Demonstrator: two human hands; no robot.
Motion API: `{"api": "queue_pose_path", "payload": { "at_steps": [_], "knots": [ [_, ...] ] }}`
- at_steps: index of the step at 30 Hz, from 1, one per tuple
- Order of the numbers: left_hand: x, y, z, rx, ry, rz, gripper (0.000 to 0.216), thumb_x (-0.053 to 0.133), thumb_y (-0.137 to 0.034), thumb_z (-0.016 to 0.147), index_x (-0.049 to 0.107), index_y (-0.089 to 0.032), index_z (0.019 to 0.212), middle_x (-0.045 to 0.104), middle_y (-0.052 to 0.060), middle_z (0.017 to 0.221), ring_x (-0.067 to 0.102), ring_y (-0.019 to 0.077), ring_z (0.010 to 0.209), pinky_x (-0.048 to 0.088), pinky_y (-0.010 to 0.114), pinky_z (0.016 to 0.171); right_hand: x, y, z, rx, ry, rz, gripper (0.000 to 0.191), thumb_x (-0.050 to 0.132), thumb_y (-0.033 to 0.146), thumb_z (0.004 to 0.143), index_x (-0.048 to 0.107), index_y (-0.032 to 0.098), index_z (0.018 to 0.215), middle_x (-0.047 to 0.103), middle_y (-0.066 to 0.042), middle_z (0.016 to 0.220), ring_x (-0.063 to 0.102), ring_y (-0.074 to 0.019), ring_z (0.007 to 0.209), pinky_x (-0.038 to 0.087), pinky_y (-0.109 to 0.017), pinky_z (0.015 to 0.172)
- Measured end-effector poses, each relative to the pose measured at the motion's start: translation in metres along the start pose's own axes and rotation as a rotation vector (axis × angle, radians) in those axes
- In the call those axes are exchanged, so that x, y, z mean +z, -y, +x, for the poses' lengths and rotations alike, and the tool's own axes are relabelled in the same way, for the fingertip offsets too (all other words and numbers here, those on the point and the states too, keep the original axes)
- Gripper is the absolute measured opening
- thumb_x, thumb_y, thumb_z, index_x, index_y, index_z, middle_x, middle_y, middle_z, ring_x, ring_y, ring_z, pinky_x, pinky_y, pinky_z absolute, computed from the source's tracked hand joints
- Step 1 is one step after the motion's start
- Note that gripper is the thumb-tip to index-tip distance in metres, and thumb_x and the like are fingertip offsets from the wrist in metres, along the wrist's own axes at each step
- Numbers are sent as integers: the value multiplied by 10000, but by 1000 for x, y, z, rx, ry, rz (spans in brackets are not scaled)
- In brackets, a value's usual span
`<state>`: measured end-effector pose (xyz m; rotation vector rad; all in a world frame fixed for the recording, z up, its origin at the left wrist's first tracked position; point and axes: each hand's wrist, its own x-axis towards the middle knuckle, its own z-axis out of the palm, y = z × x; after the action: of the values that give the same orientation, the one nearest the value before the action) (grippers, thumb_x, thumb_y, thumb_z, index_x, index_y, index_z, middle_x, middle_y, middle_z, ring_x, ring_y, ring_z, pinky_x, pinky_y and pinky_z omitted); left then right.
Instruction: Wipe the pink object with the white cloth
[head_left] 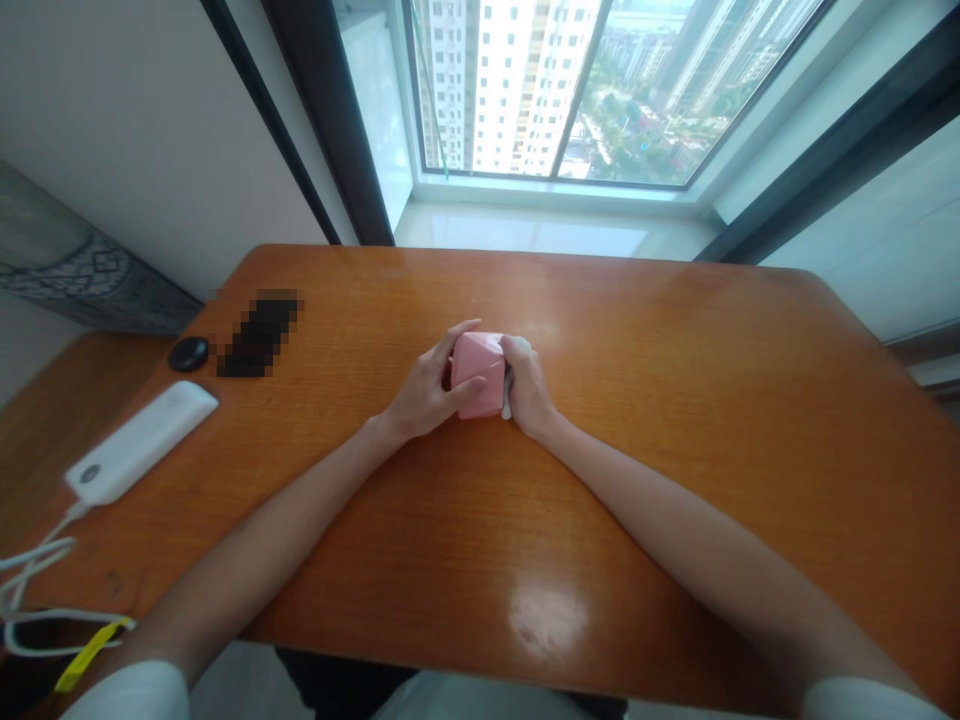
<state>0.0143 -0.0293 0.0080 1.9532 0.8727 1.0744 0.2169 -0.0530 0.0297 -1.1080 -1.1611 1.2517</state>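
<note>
A small glossy pink box-shaped object (480,372) is held over the middle of the wooden table. My left hand (429,392) grips it from the left, with the thumb across its near face and the fingers around the far side. My right hand (528,388) is closed at its right side, the thumb near the top edge. A whitish-grey piece (507,395) shows between the pink object and my right palm, partly covered by the fingers. I cannot tell exactly what kind of thing the pink object is.
The brown wooden table (675,450) reaches to a window sill (525,228). On its left lie a white power strip (142,442) with a cable (45,560), a round black object (188,353) and a blurred-out dark rectangle (260,335). A yellow tag (90,655) sits near my left forearm.
</note>
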Motion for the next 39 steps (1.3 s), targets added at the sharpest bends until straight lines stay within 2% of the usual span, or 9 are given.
{"api": "queue_pose_path", "payload": {
  "at_steps": [4,6,13,20,23,27,31,35,39],
  "knots": [
    [5,8,-2,177,-33,112,1129,835,-878,1005,399,-320,1884,561,210,1846,637,440,1630,563,623,1358,2,3,6,-20,-39,5,771,667,1004,963,623,263,755,543,3,665,490,-167,614,401,-315,531],
    [6,10,-3,209,-12,159,1191,916,-799,979,331,-347,1913,496,207,1891,577,444,1696,531,635,1397,2,3,8,-29,-53,10,780,662,1005,960,629,257,742,558,-4,687,486,-164,639,420,-314,554],
    [2,-1,-1,100,-24,148,1129,953,-755,954,439,-308,1854,662,196,1742,741,413,1473,623,572,1265,0,-1,3,-54,-12,-39,747,626,964,994,620,265,734,545,5,625,509,-169,594,424,-305,524],
    [0,-21,2,-43,-35,-22,829,741,-800,1107,618,-248,1714,843,107,1379,817,297,1123,665,451,1065,-2,-4,-3,-97,-4,-65,730,682,956,951,588,269,724,491,33,617,453,-141,563,396,-287,489],
    [3,-10,-1,1,-32,-38,884,732,-816,1110,548,-283,1791,806,142,1527,815,339,1255,661,517,1150,-1,-3,-3,-98,3,-67,704,677,933,969,579,274,741,491,30,623,463,-148,584,406,-290,503],
    [2,9,-2,206,-40,41,1014,745,-838,1096,368,-365,1909,515,195,1901,598,438,1694,509,669,1418,-1,0,-4,-75,10,-71,670,686,912,975,566,281,784,501,29,621,453,-156,585,393,-298,501],
    [-7,15,2,390,39,146,1331,984,-866,879,294,-435,1933,385,187,1974,435,493,1821,455,734,1467,-1,-2,1,-71,-32,-33,699,678,947,969,525,289,786,505,22,651,470,-171,635,412,-312,548],
    [-11,11,5,375,60,211,1290,1088,-713,845,402,-399,1890,500,202,1906,534,481,1762,520,693,1432,-2,-9,9,-18,-49,61,724,628,979,985,547,285,798,527,18,697,482,-171,664,438,-316,592],
    [-11,8,1,208,-9,149,1130,1020,-762,884,532,-319,1801,717,183,1698,766,416,1486,648,586,1271,-2,-10,7,-16,10,37,727,644,978,977,578,277,794,525,23,684,478,-165,631,416,-320,583]
  ]
}}
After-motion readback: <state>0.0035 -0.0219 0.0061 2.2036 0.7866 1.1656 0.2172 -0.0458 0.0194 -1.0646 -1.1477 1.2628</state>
